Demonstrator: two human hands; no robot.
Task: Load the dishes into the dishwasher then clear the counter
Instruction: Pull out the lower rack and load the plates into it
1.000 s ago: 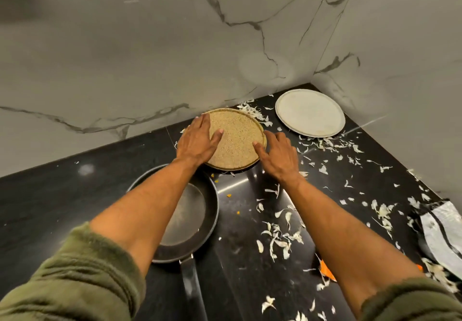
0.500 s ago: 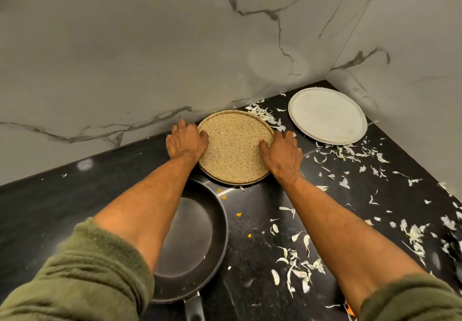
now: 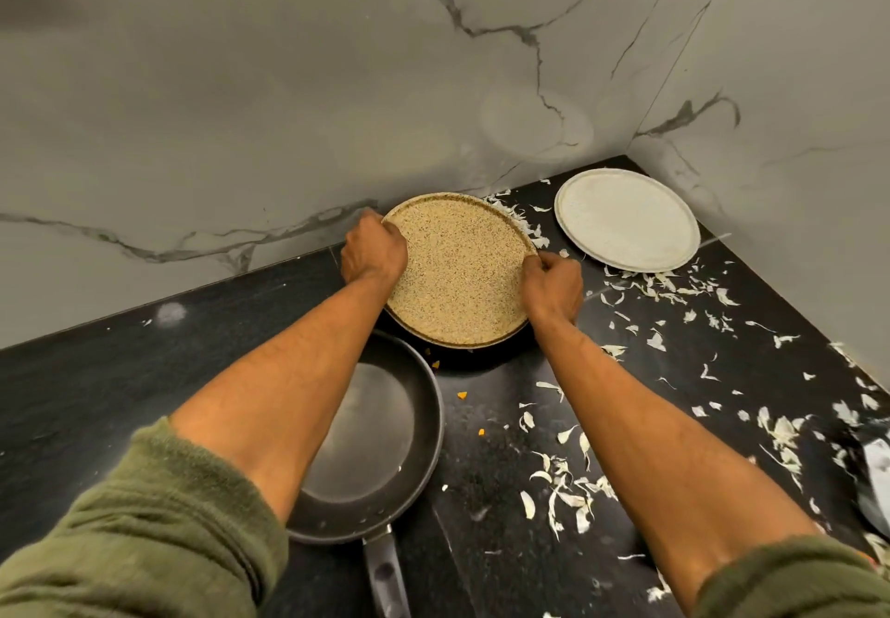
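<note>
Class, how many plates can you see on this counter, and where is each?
2. The speckled tan plate is gripped by the left hand and right hand; the white plate lies in the far corner. None appears hidden.

Black pan [image 3: 366, 429] just before speckled plate [image 3: 457, 270]

no readable text, no labels, no brands, no numbers anywhere

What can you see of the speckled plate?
The speckled plate is round, shallow, tan with fine dark flecks and a brown rim; it looks like stoneware and is empty. It is at the back of the counter by the wall, seemingly raised slightly, shadow under its near edge. The left hand and right hand grip opposite edges.
</note>
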